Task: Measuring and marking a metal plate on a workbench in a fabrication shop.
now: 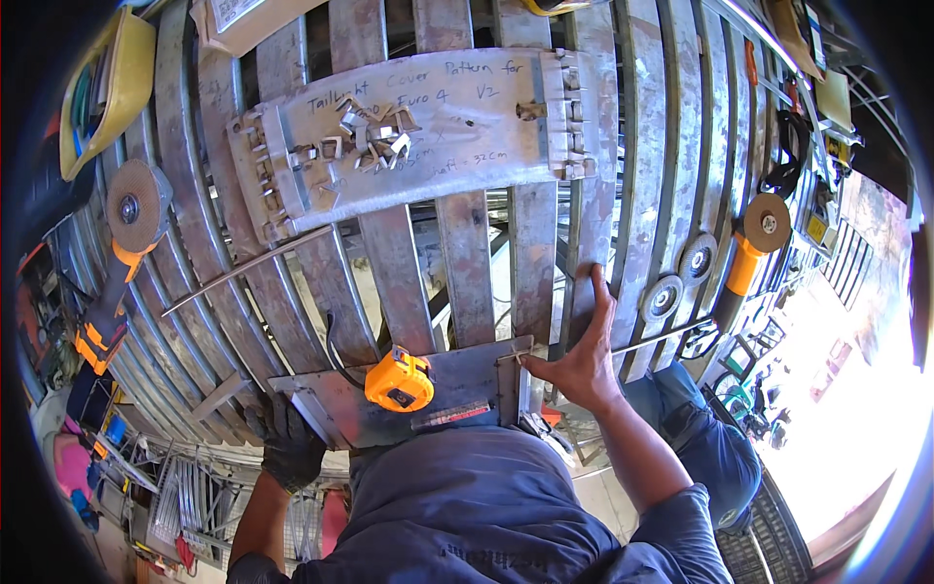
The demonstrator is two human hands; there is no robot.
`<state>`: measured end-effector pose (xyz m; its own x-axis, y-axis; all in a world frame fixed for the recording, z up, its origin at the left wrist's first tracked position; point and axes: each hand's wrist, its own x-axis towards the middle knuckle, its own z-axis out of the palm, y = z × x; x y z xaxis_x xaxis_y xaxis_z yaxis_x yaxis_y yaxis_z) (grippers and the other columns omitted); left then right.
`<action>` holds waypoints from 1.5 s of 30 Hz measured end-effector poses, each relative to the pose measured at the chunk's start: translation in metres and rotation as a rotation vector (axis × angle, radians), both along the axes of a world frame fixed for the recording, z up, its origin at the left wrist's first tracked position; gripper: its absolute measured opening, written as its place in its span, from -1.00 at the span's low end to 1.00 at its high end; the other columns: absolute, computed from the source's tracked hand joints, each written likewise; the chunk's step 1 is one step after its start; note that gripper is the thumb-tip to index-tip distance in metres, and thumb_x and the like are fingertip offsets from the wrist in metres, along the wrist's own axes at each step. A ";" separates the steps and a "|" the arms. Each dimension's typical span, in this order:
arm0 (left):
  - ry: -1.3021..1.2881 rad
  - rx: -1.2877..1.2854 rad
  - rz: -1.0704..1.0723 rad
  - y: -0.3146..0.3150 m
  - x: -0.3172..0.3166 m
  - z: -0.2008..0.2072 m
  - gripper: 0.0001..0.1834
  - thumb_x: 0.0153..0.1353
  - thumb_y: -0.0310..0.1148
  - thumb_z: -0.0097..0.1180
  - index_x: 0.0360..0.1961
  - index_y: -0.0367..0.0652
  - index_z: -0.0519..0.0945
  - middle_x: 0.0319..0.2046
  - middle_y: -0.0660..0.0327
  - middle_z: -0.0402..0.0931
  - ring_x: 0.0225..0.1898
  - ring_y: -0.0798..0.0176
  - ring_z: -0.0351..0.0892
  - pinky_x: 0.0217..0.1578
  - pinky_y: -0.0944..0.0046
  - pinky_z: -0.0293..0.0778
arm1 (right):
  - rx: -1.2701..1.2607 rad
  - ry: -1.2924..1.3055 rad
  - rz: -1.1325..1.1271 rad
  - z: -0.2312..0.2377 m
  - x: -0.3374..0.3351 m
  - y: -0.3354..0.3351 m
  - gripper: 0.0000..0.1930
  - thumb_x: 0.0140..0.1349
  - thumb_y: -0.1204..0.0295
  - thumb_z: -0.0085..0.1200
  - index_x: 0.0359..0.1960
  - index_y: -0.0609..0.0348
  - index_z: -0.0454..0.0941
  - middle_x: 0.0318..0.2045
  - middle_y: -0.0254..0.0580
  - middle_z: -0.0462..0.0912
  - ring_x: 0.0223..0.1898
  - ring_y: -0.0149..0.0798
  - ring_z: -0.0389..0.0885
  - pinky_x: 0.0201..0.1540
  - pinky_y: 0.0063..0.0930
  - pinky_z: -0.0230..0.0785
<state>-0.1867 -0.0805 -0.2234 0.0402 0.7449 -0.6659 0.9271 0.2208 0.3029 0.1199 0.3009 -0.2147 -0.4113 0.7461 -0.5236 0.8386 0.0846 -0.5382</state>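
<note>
A flat grey metal plate with strips along its two ends lies on the slatted bench in front of me. At its left end is my left hand in a dark glove, fingers stretched beside the edge, holding nothing visible. By the right end, my bare right hand has thumb and forefinger spread wide. Its thumb meets a thin metal rod, which passes by the hand and runs rightward. A yellow tape measure rests on the plate, near a red-and-white marker-like stick.
Beyond lies a handwritten metal pattern plate with small bent metal pieces. Angle grinders rest at left and right. Two grinding discs and another rod lie on the bench slats. A person's clothed leg shows at right.
</note>
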 end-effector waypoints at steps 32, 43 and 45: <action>0.216 0.272 0.246 -0.008 0.010 0.008 0.02 0.14 0.03 0.27 0.56 0.07 0.05 0.60 0.13 -0.17 0.53 -0.39 -0.10 0.46 -0.41 -0.21 | 0.058 0.270 -0.060 -0.036 0.027 -0.007 0.32 -0.19 0.25 0.56 0.59 -0.10 -0.15 0.33 0.33 0.17 0.35 0.31 0.20 0.43 0.07 0.09; 0.129 0.607 0.135 0.006 -0.005 0.005 0.06 -0.13 0.02 0.46 0.43 -0.08 0.31 0.48 0.08 0.15 0.51 -0.17 0.04 0.47 -0.14 0.07 | 0.335 0.059 0.151 0.028 0.104 -0.097 -0.14 -0.03 0.11 0.46 0.30 0.24 0.42 0.34 0.21 0.34 0.36 0.21 0.34 0.39 -0.06 0.26; 0.112 0.691 0.019 0.000 -0.014 -0.008 0.04 -0.17 0.03 0.48 0.36 -0.15 0.37 0.42 0.02 0.23 0.50 -0.16 0.06 0.49 -0.10 0.05 | 0.196 0.138 0.071 0.038 0.107 -0.128 -0.26 0.03 0.13 0.44 0.23 0.25 0.50 0.21 0.15 0.53 0.23 0.09 0.52 0.28 -0.14 0.39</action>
